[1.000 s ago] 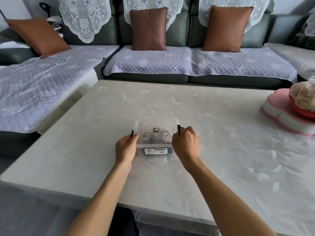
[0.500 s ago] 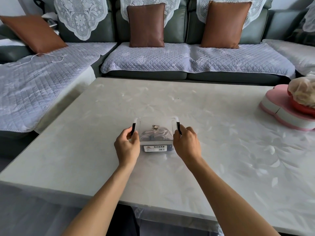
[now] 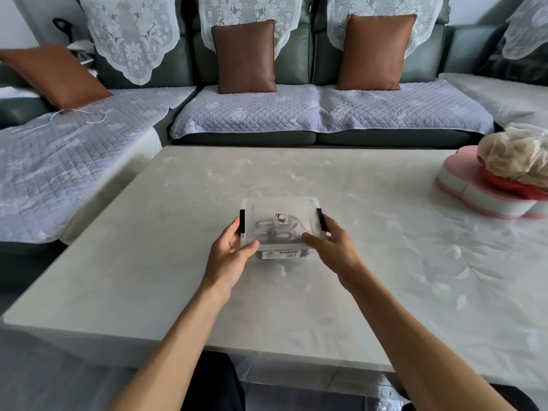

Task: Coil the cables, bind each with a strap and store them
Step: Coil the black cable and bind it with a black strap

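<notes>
Sitting near the middle of the pale table (image 3: 385, 277), the clear lidded box (image 3: 280, 213) shows coiled cables (image 3: 275, 231) through its plastic, with a black latch (image 3: 242, 221) at its 9 o'clock side and another black latch (image 3: 321, 219) at 3 o'clock. The left hand (image 3: 229, 253) holds the box's near-left corner, thumb lying over the lid edge and fingers wrapped down the side; the right hand (image 3: 333, 247) grips the near-right corner the same way, just below its latch. Storing looks nearly finished. The risk I judge from here is a latch not fully snapped, so the lid pops when lifted, or the smooth box slipping from corner-only grips. At 2 o'clock, well apart, a pink stand (image 3: 474, 191) carries a bagged bundle (image 3: 516, 152); a grey sofa (image 3: 252, 114) lies at 12 o'clock.
</notes>
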A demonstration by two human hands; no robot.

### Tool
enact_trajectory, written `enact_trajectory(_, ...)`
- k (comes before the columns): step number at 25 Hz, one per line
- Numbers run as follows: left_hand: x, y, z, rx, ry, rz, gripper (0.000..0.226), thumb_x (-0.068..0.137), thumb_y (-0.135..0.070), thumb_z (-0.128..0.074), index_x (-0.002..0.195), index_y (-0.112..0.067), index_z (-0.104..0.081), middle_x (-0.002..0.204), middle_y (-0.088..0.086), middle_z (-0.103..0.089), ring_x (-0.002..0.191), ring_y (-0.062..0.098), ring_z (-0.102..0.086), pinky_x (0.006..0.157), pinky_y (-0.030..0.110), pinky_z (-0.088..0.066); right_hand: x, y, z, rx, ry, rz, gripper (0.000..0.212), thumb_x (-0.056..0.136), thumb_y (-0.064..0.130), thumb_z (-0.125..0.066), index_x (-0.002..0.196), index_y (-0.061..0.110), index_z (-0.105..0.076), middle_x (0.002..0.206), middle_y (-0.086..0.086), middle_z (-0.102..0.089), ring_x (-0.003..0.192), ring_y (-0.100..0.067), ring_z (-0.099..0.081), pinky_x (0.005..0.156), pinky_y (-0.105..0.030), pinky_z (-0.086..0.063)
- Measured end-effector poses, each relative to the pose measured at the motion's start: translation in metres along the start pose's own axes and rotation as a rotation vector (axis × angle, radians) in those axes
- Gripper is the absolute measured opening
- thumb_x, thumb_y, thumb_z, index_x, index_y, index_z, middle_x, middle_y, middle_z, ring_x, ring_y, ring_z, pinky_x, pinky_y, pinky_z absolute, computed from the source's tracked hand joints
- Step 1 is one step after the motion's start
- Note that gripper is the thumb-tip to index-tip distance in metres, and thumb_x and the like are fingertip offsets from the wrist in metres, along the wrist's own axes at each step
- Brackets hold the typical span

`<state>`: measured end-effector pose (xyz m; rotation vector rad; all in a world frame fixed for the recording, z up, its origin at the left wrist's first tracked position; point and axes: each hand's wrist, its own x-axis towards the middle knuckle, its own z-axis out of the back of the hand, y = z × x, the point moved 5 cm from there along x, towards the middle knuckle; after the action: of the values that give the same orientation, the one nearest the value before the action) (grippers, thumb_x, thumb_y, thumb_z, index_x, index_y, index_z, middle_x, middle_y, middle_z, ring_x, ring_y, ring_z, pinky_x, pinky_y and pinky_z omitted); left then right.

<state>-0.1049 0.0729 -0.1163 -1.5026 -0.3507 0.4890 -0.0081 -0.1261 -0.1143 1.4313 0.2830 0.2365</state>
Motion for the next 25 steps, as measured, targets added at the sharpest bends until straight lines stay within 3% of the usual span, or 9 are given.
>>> enact_trajectory(2,-0.004,-0.01,-0.03,-0.027,0.09,-0.003,0.059,0.087,0.002,-0.065,0.137,-0.027,-0.053,0.117,-0.012,-0.069,0.109,0.006,-0.065,0.092,0.025,-0.048,-0.011,0.005,0.034,0.016,-0.044,0.019,0.052,0.084,0.007,-0.073,0.125,0.027,-0.049,0.103,0.016,-0.062,0.088,0.0,-0.063,0.072,-0.013,-0.049)
enact_trajectory(6,-0.003,-0.026,-0.131,0.032,0.267,0.029,0.059,0.087,0.002,-0.067,0.14,-0.015,-0.048,0.128,0.0,-0.064,0.113,0.014,-0.063,0.097,0.032,-0.05,-0.037,0.006,0.138,-0.114,-0.25,-0.029,0.07,0.078,0.013,-0.08,0.137,0.018,-0.043,0.113,0.003,-0.059,0.098,-0.016,-0.062,0.084,-0.028,-0.051)
enact_trajectory(10,-0.013,-0.038,-0.248,0.077,0.424,0.05,0.058,0.087,0.004,-0.066,0.14,-0.008,-0.048,0.114,0.0,-0.066,0.096,0.014,-0.065,0.073,0.025,-0.05,-0.06,-0.005,0.245,-0.136,-0.482,-0.062,0.052,0.074,0.014,-0.083,0.118,0.009,-0.055,0.103,-0.001,-0.066,0.087,-0.016,-0.064,0.069,-0.023,-0.049)
enact_trajectory(13,-0.022,-0.048,-0.322,0.078,0.48,0.077,0.056,0.088,0.006,-0.063,0.139,-0.009,-0.048,0.118,0.003,-0.063,0.093,0.015,-0.062,0.076,0.029,-0.05,-0.068,-0.009,0.307,-0.146,-0.572,-0.056,0.038,0.075,0.009,-0.08,0.106,0.014,-0.058,0.088,0.008,-0.064,0.077,-0.008,-0.062,0.066,-0.021,-0.049)
enact_trajectory(18,-0.017,-0.035,-0.38,0.106,0.359,0.073,0.056,0.085,0.004,-0.065,0.137,-0.01,-0.05,0.133,0.009,-0.061,0.116,0.023,-0.061,0.103,0.041,-0.048,-0.042,-0.018,0.353,-0.168,-0.596,-0.049,0.054,0.076,0.007,-0.078,0.125,0.011,-0.056,0.107,-0.004,-0.064,0.093,-0.022,-0.063,0.083,-0.04,-0.056)
enact_trajectory(22,-0.005,-0.018,-0.391,0.125,0.271,0.087,0.056,0.086,0.0,-0.067,0.138,-0.01,-0.05,0.134,0.007,-0.06,0.118,0.02,-0.06,0.105,0.036,-0.047,-0.011,-0.037,0.361,-0.207,-0.591,-0.08,0.055,0.075,0.007,-0.078,0.126,0.01,-0.056,0.115,-0.007,-0.065,0.101,-0.025,-0.063,0.091,-0.042,-0.053)
enact_trajectory(25,0.006,-0.004,-0.39,0.179,0.292,0.081,0.054,0.086,-0.004,-0.067,0.137,-0.013,-0.05,0.134,0.005,-0.061,0.117,0.02,-0.061,0.104,0.041,-0.048,-0.002,-0.043,0.355,-0.276,-0.568,-0.089,0.058,0.075,0.008,-0.077,0.13,0.01,-0.056,0.117,-0.006,-0.065,0.105,-0.025,-0.062,0.091,-0.036,-0.05)
